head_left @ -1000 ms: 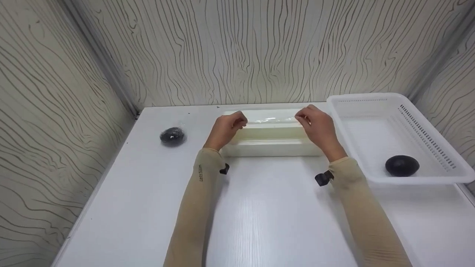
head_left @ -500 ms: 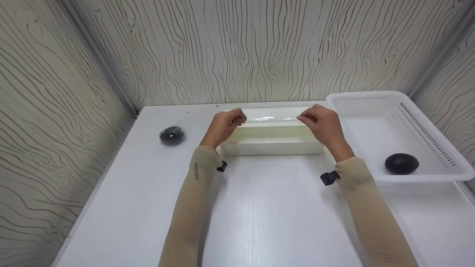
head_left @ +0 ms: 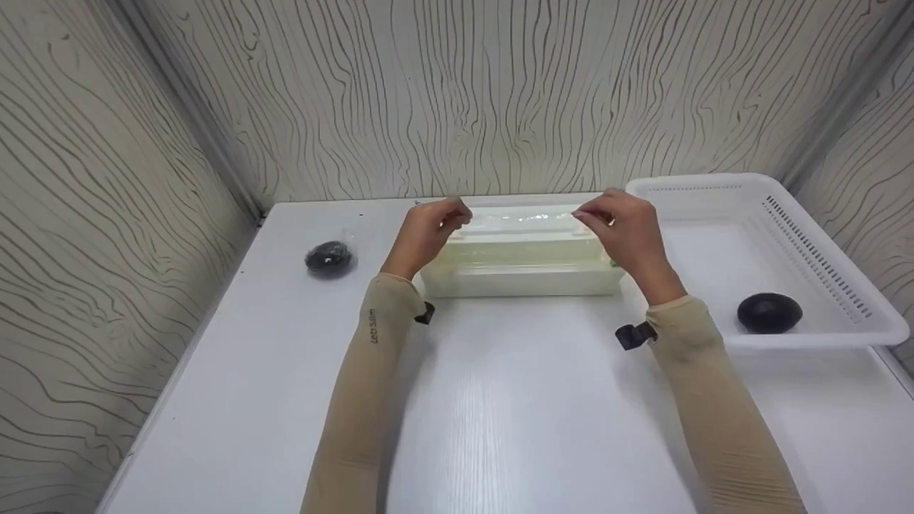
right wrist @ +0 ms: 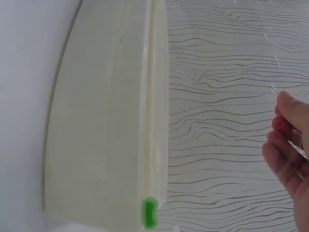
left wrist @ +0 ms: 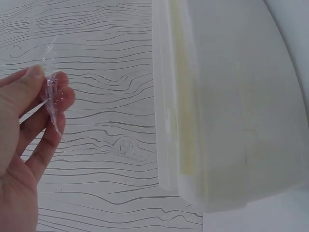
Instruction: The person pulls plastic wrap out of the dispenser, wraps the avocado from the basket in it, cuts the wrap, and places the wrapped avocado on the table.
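A strip of clear cling film stretches between the two hands, above the back of a long whitish cling film dispenser. My left hand pinches the film's left end; in the left wrist view the film lies bunched between thumb and fingers. At the other end my right hand pinches the film between thumb and fingertips. The right wrist view shows faint glints of it above the thumb. A green slider sits at the dispenser's end. Both hands are apart from the dispenser in the wrist views.
On the left of the white table lies a dark oval object wrapped in clear film. A white plastic basket stands at the right, with a bare black oval object in its near corner. Wood-patterned walls enclose the back and sides.
Both hands have risen a little and moved toward the back wall, lifting the film up from the dispenser. The right hand has also shifted slightly right. The dispenser stays in place.
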Demonstrator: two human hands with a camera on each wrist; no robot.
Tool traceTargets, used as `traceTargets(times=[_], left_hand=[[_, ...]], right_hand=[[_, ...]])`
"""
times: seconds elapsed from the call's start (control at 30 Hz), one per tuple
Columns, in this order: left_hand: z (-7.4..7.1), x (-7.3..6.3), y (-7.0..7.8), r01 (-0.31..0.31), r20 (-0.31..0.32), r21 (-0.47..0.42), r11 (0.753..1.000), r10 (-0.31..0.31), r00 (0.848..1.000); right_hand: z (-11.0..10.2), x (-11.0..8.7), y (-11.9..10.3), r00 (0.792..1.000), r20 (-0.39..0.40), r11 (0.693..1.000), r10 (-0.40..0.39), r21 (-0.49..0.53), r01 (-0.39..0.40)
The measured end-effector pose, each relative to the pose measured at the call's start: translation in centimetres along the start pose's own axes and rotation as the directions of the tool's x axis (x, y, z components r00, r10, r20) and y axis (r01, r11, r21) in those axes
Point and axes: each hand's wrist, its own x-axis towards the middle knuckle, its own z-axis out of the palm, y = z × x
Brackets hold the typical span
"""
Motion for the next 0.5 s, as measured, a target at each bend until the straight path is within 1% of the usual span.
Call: traceTargets(times=[0.17, 0.27, 0.4, 0.5], left_hand=[[-0.16, 0.03, 0.06, -0.026, -0.021, -0.004, 1.000, 0.025, 0.999], [-0.11, 0.05, 0.15, -0.031, -0.039, -0.001, 1.000, 0.031, 0.999], [-0.11, 0.07, 0.44, -0.033, -0.059, 0.013, 0.999, 0.034, 0.998], [-0.21, 0.07, 0.69, -0.045, -0.075, 0.030, 0.999, 0.047, 0.996]], right_hand=[[-0.21, 0.18, -0.36, 1.000, -0.015, 1.000, -0.005, -0.001, 0.005], [-0.38, 0.31, -0.53, 1.000, -0.023, 1.000, -0.011, 0.002, 0.011], [-0.64, 0.51, -0.67, 0.999, -0.031, 1.000, -0.024, 0.005, 0.024], [-0.87, 0.68, -0.81, 0.999, -0.032, 1.000, -0.029, 0.006, 0.029]])
